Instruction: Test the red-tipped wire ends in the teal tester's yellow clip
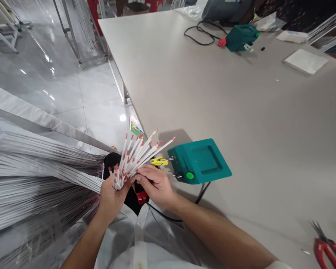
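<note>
A bundle of white wires (133,157) with reddish, copper-coloured ends fans out above my hands. My left hand (112,196) is wrapped round the bundle below those ends. At its right side, my right hand (156,184) pinches near the wires with thumb and forefinger; whatever lies between those fingertips is too small to make out. Just beyond the right hand, a yellow clip (159,161) is attached to a metal post on a green box (200,161) with a green button. A red clip or plug (141,197) on a black cable shows beneath my hands.
Long grey-white wire bundles (39,172) lie at the left. On the grey table (240,104), red-handled scissors (329,246) rest at lower right. Toward the back are a second green box (242,37) and a white pad (306,61). A metal rack (72,37) stands beyond the table's left edge.
</note>
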Demonstrator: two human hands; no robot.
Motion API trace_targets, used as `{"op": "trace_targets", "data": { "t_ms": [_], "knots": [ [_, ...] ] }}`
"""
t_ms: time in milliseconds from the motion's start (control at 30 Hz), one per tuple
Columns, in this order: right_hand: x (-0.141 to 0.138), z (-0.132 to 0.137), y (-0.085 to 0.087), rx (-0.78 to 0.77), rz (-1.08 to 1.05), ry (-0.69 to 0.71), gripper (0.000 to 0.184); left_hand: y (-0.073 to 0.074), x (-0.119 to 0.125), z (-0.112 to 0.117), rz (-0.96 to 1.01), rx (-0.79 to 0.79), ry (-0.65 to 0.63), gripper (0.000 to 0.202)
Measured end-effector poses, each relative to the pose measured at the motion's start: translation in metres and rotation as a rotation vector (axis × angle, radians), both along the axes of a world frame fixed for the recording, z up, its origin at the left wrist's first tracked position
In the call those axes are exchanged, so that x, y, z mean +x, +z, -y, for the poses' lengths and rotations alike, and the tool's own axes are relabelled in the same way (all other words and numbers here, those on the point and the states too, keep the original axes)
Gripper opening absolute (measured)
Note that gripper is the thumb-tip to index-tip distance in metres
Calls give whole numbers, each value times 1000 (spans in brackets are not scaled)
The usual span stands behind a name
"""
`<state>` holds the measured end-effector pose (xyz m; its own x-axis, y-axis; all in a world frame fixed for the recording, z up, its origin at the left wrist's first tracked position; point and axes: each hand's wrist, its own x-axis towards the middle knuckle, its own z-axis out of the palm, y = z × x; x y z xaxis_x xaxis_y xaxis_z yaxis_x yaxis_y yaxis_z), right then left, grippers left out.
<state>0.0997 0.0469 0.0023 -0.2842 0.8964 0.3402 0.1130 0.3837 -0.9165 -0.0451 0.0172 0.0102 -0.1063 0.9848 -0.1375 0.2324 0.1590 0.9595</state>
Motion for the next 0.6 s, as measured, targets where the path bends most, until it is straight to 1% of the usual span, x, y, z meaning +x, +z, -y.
{"op": "trace_targets", "data": {
  "t_ms": [133,200,300,367,500,567,600],
  "knots": [
    [1,3,-1,-22,58,38,27,6,-9,-3,117,-103,126,14],
    [1,4,-3,-45,69,57,29,8,-15,-3,200,-138,174,11],
    [-1,8,-5,-112,73,99,30,13,-22,-2,334,-146,183,10],
    [-3,11,-7,-158,81,148,31,19,-24,0,447,-142,215,9],
    [-4,16,-8,-197,129,263,34,29,-25,5,664,-122,379,11],
    [-5,18,-7,-194,156,311,41,31,-25,8,728,-131,449,12],
    [-7,19,-6,-197,164,332,47,32,-25,9,748,-144,461,12]
  ]
}}
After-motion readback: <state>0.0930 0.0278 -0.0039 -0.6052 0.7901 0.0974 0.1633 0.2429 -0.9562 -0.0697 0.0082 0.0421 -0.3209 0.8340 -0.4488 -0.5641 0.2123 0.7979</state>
